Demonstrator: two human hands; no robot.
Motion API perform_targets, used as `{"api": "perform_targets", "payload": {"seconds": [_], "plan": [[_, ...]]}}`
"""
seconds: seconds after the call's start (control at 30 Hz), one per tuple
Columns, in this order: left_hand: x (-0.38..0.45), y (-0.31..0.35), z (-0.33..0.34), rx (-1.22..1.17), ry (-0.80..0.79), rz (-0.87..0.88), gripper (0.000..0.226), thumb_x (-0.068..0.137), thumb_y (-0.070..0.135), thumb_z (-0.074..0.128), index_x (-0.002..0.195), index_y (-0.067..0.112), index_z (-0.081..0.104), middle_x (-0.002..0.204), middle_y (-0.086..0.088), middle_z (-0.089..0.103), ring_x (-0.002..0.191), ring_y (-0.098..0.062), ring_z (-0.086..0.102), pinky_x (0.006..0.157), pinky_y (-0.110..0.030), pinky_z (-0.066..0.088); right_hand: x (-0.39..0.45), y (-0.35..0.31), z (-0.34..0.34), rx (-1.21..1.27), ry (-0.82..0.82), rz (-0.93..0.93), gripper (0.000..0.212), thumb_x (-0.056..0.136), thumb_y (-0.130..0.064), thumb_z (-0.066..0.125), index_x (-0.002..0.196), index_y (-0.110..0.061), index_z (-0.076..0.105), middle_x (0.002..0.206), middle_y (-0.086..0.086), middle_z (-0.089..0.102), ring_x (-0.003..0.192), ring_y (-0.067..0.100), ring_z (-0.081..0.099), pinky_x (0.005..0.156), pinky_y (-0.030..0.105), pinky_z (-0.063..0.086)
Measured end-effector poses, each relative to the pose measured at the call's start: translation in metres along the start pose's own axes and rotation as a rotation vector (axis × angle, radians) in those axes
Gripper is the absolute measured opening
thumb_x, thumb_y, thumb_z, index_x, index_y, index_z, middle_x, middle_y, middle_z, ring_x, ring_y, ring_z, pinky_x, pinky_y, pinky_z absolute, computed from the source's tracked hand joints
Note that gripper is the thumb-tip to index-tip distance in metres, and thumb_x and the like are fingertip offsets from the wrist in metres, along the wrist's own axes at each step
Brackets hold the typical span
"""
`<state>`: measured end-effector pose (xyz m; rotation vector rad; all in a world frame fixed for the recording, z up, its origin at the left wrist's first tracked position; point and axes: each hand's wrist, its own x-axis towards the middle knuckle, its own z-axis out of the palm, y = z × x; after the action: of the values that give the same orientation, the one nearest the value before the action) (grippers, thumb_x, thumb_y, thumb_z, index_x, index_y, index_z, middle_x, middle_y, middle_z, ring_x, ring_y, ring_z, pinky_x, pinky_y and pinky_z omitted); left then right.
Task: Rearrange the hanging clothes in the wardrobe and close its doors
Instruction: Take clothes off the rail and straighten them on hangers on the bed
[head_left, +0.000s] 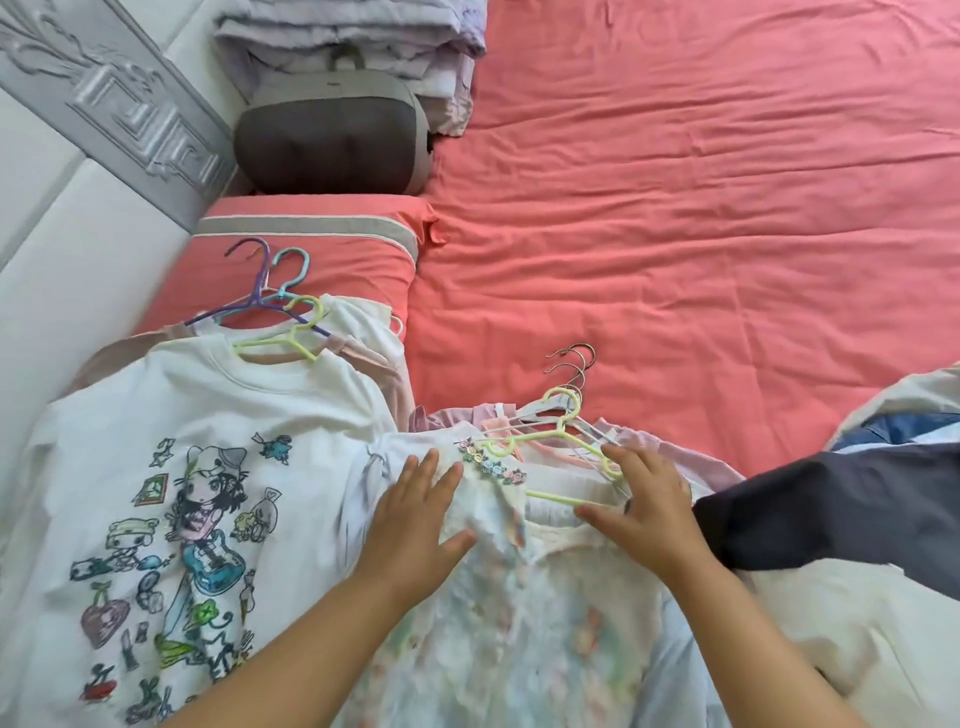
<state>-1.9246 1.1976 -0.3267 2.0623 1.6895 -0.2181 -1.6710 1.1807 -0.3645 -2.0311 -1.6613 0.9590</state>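
Printed white tee (197, 493) on yellow-green plastic hanger (283, 338), hook toward pillow (332, 260). Left hand (415, 525) flat, fingers spread on pastel floral dress (519, 623) lying lengthwise on bed (675, 208). Right hand (649, 504) flat on its yellow-green hanger (558, 441).

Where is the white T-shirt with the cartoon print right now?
In the head view, the white cartoon T-shirt lies flat on the bed's left side on a yellow-green hanger, below the coral pillow and just left of the left hand.
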Motion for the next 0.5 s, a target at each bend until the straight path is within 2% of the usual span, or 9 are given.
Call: {"api": "perform_targets", "payload": {"seconds": [0.07, 0.17, 0.27, 0.37, 0.5], "plan": [[-0.001, 0.007, -0.005, -0.064, 0.036, 0.017, 0.066, 0.092, 0.043, 0.053, 0.147, 0.026, 0.023, 0.158, 0.003, 0.004, 0.146, -0.014, 0.0, 0.115, -0.025, 0.005, -0.005, -0.003, 0.001, 0.049, 0.035, 0.013, 0.064, 0.069, -0.042, 0.076, 0.124, -0.017, 0.057, 0.121, 0.0, 0.055, 0.12, 0.023, 0.044, 0.102, 0.041, 0.03], [-0.011, 0.021, -0.022, -0.157, 0.099, 0.042, 0.051, 0.091, 0.037, 0.057, 0.138, 0.023, 0.043, 0.15, 0.004, 0.03, 0.138, -0.011, 0.028, 0.108, -0.021, 0.022, -0.019, -0.015, -0.004, 0.113, 0.09, 0.026, 0.046, 0.075, -0.026, 0.076, 0.117, -0.014, 0.062, 0.114, -0.001, 0.056, 0.111, 0.022, 0.051, 0.095, 0.037, 0.04], [-0.033, 0.034, -0.048, -0.243, 0.079, 0.021, 0.039, 0.09, 0.036, 0.058, 0.127, 0.025, 0.053, 0.125, 0.008, 0.053, 0.103, -0.007, 0.057, 0.089, -0.023, 0.041, -0.045, -0.035, -0.018, 0.144, 0.143, 0.005, 0.034, 0.079, -0.021, 0.073, 0.111, -0.011, 0.066, 0.107, -0.002, 0.061, 0.103, 0.021, 0.056, 0.087, 0.027, 0.04], [-0.062, 0.042, -0.072, -0.29, 0.074, 0.02, 0.03, 0.089, 0.036, 0.059, 0.117, 0.024, 0.061, 0.098, 0.011, 0.061, 0.079, -0.006, 0.059, 0.081, -0.026, 0.046, -0.081, -0.063, -0.036, 0.186, 0.181, 0.0, 0.03, 0.082, -0.021, 0.071, 0.109, -0.012, 0.066, 0.103, -0.005, 0.062, 0.099, 0.015, 0.056, 0.083, 0.022, 0.039], [-0.113, 0.045, -0.1, -0.322, 0.099, 0.069, 0.02, 0.089, 0.035, 0.06, 0.105, 0.024, 0.066, 0.082, 0.014, 0.061, 0.072, -0.003, 0.057, 0.076, -0.025, 0.047, -0.138, -0.103, -0.051, 0.238, 0.25, -0.027, 0.026, 0.081, -0.018, 0.071, 0.106, -0.012, 0.067, 0.088, -0.011, 0.061, 0.085, 0.011, 0.057, 0.079, 0.025, 0.045]]}}
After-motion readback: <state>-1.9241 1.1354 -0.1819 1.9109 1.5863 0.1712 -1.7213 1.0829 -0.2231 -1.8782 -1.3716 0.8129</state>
